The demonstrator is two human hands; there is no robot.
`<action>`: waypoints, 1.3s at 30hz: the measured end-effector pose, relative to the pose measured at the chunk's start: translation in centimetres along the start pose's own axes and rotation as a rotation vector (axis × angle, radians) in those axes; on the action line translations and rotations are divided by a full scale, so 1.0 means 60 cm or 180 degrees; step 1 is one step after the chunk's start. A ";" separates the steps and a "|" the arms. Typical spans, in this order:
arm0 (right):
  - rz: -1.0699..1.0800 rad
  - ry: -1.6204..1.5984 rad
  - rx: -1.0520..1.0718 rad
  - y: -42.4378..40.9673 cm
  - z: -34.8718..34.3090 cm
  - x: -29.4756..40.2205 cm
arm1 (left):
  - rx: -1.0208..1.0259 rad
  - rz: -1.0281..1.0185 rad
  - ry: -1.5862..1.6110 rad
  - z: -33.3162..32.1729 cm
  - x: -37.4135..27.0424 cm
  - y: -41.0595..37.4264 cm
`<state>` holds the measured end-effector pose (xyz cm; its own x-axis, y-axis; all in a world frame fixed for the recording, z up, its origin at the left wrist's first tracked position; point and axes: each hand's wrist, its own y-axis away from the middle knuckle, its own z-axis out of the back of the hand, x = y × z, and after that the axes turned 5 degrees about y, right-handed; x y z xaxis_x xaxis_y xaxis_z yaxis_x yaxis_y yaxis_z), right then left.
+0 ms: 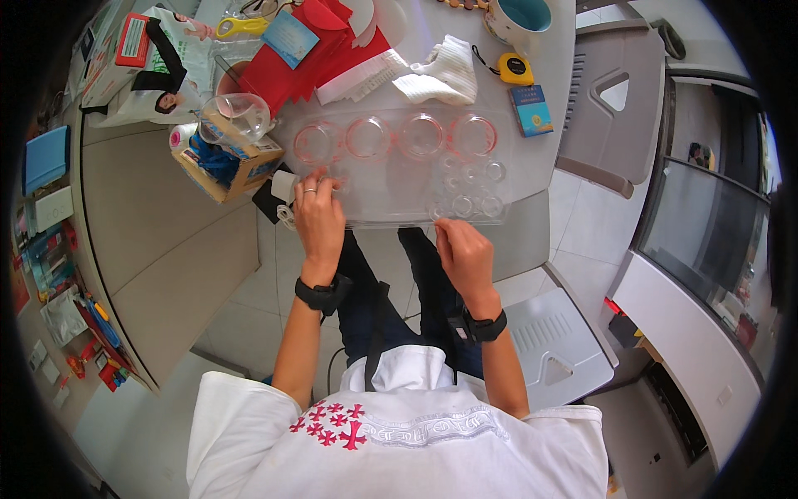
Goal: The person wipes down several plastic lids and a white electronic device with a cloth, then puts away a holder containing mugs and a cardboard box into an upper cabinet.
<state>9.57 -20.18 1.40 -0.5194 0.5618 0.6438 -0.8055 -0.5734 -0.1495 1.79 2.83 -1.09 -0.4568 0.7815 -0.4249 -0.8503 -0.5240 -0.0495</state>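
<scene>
A clear plastic tray or sheet (374,199) lies at the table's near edge. Along its far side runs a row of several round transparent containers (422,135) with pinkish rims. Several much smaller clear round pieces (462,205) are grouped on its right part. My left hand (319,209), with a ring on one finger, rests at the tray's left side, its fingertips by a faint clear piece (340,181). At the near edge, my right hand (462,252) has its thumb and fingertips together beside a small clear round piece (436,211). Whether either hand grips anything is too unclear to tell.
Left of the tray stands an open cardboard box (249,171) with a clear cup (234,118) on top. Beyond lie red paper envelopes (305,53) and a white knitted cloth (439,72). A yellow tape measure (515,68), blue box (531,110) and mug (517,25) stand right.
</scene>
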 end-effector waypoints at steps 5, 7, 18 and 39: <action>-0.0003 0.0018 -0.0052 0.002 -0.001 -0.003 | 0.0260 -0.0082 -0.0089 0.000 0.005 0.005; -0.0024 0.0034 -0.0081 0.002 0.001 -0.002 | 0.0361 -0.0171 -0.0145 0.000 0.006 0.010; -0.0136 -0.0110 -0.0355 0.008 0.016 -0.011 | 0.0667 -0.0466 0.0539 0.002 -0.060 -0.006; -0.0382 -0.0098 -0.0324 0.024 0.039 -0.029 | 0.2582 0.2541 0.2820 -0.106 -0.119 -0.075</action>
<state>9.98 -23.36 1.82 -0.4100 0.6032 0.6841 -0.8868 -0.4389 -0.1445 10.53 -2.53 -3.59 -0.8191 -0.2441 -0.5191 -0.4988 -0.1438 0.8547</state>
